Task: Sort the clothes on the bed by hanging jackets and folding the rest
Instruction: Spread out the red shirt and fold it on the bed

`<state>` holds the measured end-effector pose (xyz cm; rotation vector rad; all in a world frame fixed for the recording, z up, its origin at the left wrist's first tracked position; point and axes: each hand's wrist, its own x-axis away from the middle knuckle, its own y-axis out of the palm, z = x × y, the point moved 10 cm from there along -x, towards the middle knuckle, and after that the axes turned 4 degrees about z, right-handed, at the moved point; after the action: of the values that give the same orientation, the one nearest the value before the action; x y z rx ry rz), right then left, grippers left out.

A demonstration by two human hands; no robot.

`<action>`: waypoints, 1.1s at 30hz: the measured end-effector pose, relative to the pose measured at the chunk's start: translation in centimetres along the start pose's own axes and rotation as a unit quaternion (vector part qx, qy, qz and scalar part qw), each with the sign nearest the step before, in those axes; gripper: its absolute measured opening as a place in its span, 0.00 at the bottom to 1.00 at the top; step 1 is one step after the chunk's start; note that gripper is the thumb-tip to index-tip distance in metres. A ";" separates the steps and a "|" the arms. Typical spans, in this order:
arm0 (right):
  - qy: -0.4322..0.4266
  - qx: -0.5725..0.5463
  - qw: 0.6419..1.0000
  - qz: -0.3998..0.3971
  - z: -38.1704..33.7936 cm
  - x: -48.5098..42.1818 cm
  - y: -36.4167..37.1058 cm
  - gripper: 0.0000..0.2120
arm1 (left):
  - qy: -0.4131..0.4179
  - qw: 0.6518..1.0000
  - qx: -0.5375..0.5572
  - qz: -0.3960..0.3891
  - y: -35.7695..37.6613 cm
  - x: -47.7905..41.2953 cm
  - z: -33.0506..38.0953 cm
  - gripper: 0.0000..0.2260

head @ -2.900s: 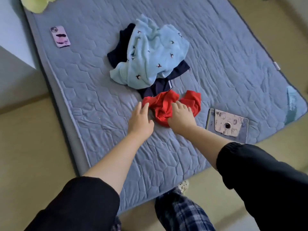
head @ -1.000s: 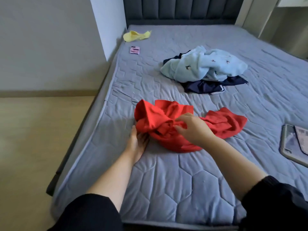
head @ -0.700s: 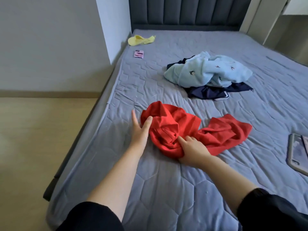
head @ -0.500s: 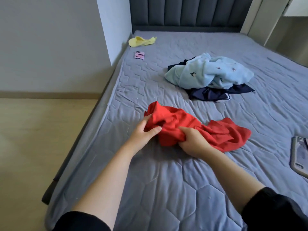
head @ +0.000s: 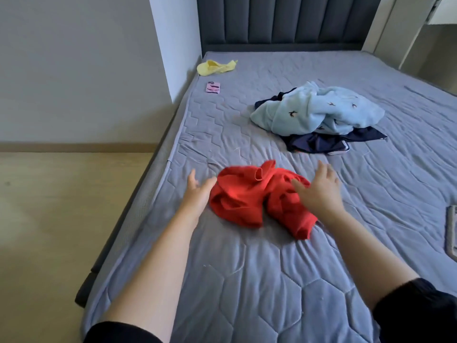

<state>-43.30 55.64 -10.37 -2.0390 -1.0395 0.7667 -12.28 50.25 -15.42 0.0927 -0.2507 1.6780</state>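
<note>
You look set to fold the red garment (head: 242,201); left hand (head: 197,194) and right hand (head: 319,191) spread wide, holding nothing; flatten it first

Crumpled red garment (head: 249,199) on grey quilted bed (head: 247,280), left hand (head: 197,191) spread at its left edge, right hand (head: 319,191) spread over its right side, light blue garment (head: 319,110) atop navy garment (head: 319,143) beyond it, pink phone (head: 213,87) and yellow cloth (head: 215,67) farther beyond-left.
</note>
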 end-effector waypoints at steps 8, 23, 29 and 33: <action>-0.024 0.123 0.974 -0.187 1.4 2.9 7.5 0.32 | 0.021 0.996 -0.031 -0.078 3.5 0.9 -2.1 0.51; 0.067 -0.390 0.916 0.066 -1.5 0.9 -6.1 0.13 | -0.080 0.943 0.304 0.109 -0.1 2.4 0.6 0.05; 0.044 -0.129 0.985 0.104 1.4 -0.1 -6.1 0.27 | -0.222 0.903 0.354 0.102 -1.5 3.1 -2.9 0.10; -0.115 -0.113 0.985 -0.059 -5.3 3.3 -0.6 0.27 | -0.206 0.940 0.268 0.042 -0.7 3.4 -1.6 0.10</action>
<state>-37.89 56.91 -7.47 -2.0884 -1.4230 0.8709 -11.89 54.00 -16.21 0.8580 -0.1013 1.7619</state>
